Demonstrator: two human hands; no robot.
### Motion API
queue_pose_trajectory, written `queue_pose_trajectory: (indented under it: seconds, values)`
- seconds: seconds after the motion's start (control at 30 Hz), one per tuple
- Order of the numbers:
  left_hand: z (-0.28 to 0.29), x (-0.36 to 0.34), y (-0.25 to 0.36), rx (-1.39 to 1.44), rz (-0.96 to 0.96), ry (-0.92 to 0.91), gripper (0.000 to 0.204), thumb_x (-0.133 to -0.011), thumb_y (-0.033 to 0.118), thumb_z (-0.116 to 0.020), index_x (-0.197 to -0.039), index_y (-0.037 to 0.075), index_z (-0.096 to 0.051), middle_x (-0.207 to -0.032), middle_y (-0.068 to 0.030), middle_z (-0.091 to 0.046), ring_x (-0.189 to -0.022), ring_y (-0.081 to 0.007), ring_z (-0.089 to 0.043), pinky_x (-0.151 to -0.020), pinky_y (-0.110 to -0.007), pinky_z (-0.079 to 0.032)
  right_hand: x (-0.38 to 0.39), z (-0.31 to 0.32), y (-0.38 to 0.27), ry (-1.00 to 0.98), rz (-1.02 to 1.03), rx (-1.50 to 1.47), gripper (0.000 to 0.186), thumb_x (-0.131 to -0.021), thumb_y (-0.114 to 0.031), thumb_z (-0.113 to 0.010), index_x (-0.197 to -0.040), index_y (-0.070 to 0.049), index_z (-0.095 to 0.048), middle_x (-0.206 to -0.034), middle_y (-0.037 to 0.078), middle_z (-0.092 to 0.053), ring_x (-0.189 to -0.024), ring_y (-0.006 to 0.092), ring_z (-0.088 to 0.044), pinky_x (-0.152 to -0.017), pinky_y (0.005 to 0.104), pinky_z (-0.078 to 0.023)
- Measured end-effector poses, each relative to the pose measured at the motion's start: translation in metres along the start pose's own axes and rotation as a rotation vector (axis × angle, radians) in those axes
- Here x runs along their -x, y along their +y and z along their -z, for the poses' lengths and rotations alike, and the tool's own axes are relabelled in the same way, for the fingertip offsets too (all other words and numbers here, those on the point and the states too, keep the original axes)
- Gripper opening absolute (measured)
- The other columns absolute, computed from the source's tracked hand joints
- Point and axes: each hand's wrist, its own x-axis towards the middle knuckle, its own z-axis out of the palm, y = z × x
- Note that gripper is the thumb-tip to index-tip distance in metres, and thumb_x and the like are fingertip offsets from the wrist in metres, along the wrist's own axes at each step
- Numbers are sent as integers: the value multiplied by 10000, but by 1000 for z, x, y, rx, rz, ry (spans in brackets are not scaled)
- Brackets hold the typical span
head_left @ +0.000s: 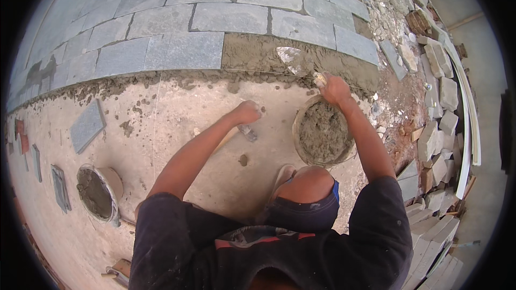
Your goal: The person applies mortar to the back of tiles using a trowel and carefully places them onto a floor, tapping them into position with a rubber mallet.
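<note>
My right hand [335,89] is closed round the handle of a trowel [291,58]. The trowel's mortar-smeared blade is over the wet mortar bed [252,53], beside the last laid grey stone slab [185,51]. Just below my right hand stands a bucket [299,147] filled with grey mortar [324,131]. My left hand [247,113] is closed above the concrete floor; whether anything is inside its fingers is hidden. Under it lies a hammer-like tool [248,133] with a pale handle, partly covered by my forearm. A thin string [269,72] runs along the mortar's near edge.
Rows of laid slabs [231,18] cover the far side. At left are a loose slab [87,126], a second mortar bucket [111,182] and leaning slabs [61,188]. Stacked stone pieces [430,145], rubble [388,32] and long white strips [466,107] line the right.
</note>
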Motion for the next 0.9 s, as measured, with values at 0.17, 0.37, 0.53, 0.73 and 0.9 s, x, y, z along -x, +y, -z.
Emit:
queue_pose_trajectory:
  seconds: [0.17,0.37,0.53,0.73,0.9]
  values:
    - [3,2,-5,15,19,15,272,-821,216,-605,-971,41,-750,-944,-161,-731,-895,-291,-692,-821,-376,-526,-13,8,20,-45,-54,-48,496,-899,-345,-592,-1272,-17,-584,-1139,258,-656,-1086,407,-619,-954,483,-485]
    - [14,8,-14,13,-6,79,280,-823,211,-597,-985,46,-756,-955,-157,-736,-883,-273,-698,-810,-363,-533,-18,7,39,-105,-92,-218,407,-893,-313,-606,-1100,37,-624,-950,307,-665,-989,465,-622,-884,511,-481]
    - [21,15,-16,205,91,0,287,-830,214,-602,-989,29,-752,-903,-137,-735,-805,-219,-691,-768,-343,-538,3,6,-26,-8,4,-119,488,-907,-361,-591,-1192,34,-609,-1113,309,-641,-1084,465,-594,-941,507,-475]
    - [10,8,5,307,127,-24,316,-849,299,-621,-932,20,-744,-903,-179,-713,-891,-311,-666,-818,-381,-522,-15,6,-41,-156,-4,-97,527,-917,-347,-554,-1231,77,-546,-1157,330,-611,-1098,463,-587,-963,505,-463]
    - [-14,-2,0,316,68,51,373,-865,352,-619,-919,-2,-725,-970,-252,-686,-979,-397,-640,-877,-425,-501,-37,-23,35,-101,-72,-16,523,-909,-358,-544,-1200,75,-573,-1196,292,-623,-1144,429,-590,-998,496,-454]
